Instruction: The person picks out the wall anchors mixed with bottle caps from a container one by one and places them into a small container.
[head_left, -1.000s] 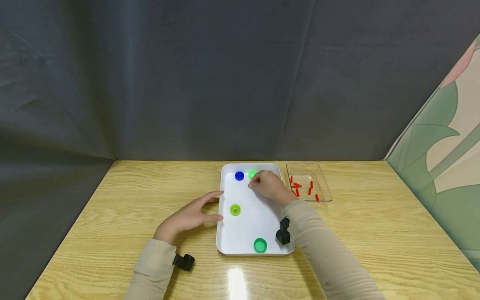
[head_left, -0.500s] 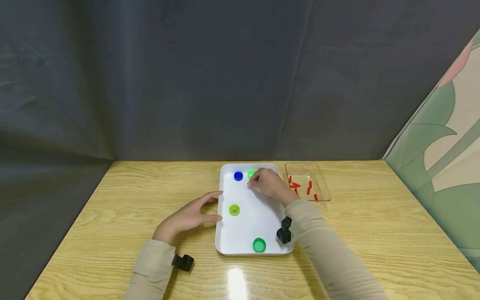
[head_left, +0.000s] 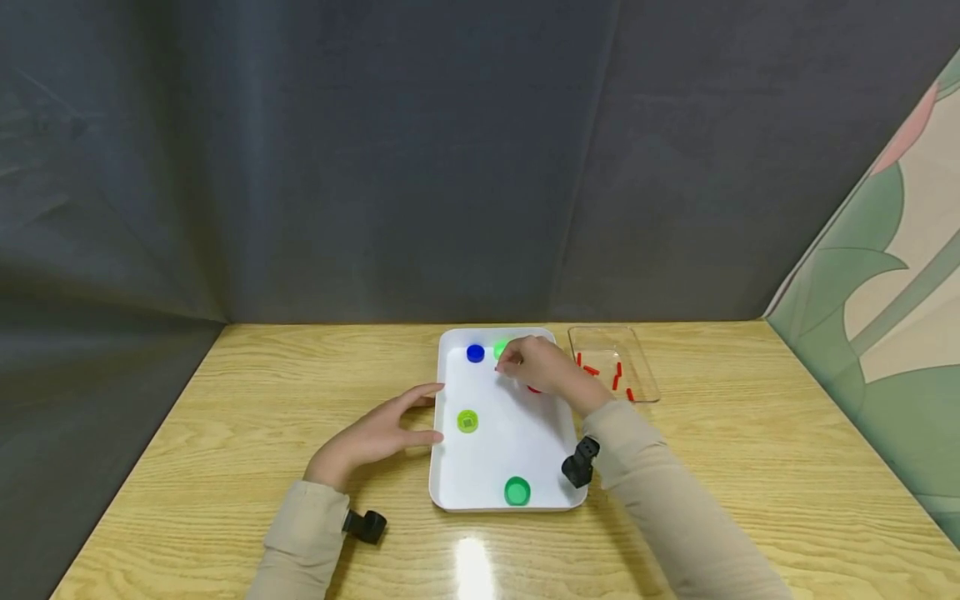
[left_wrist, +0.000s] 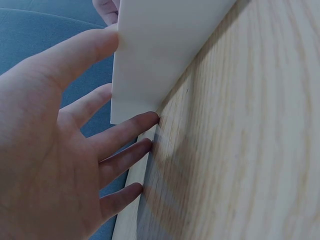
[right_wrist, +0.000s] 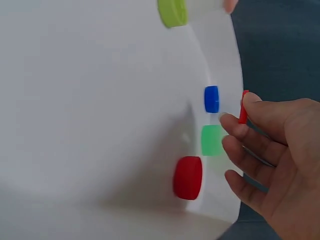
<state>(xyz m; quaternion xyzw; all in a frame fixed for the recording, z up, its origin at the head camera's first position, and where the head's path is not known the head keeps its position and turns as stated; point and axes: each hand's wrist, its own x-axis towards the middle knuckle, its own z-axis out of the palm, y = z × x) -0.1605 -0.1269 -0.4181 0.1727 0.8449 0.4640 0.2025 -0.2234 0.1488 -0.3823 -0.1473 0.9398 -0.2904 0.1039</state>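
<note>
My right hand [head_left: 542,365] is over the far part of a white tray [head_left: 487,458], thumb and forefinger pinching a short red stick [right_wrist: 243,107]. Below it lie a light green cap [right_wrist: 211,140], a blue cap [right_wrist: 211,99] and a red cap [right_wrist: 188,178]; the hand partly hides the red one in the head view. At the tray's left side, my left hand [head_left: 375,429] has its fingers spread, with thumb and fingertips right at the rim. A yellow-green cap [head_left: 467,422] sits mid-tray, and a dark green cap [head_left: 517,492] lies near the front wall.
To the tray's right stands a clear shallow box [head_left: 602,343] holding several red sticks [head_left: 616,382]. Both stand on a wood-grain table [head_left: 262,383]. A dark curtain [head_left: 412,167] rises behind the table, and a patterned panel [head_left: 900,333] is at right.
The right wrist and forearm have swung slightly right while the fingertips stay near the light green cap. Part of the red cap now shows under that hand. The left hand stays put.
</note>
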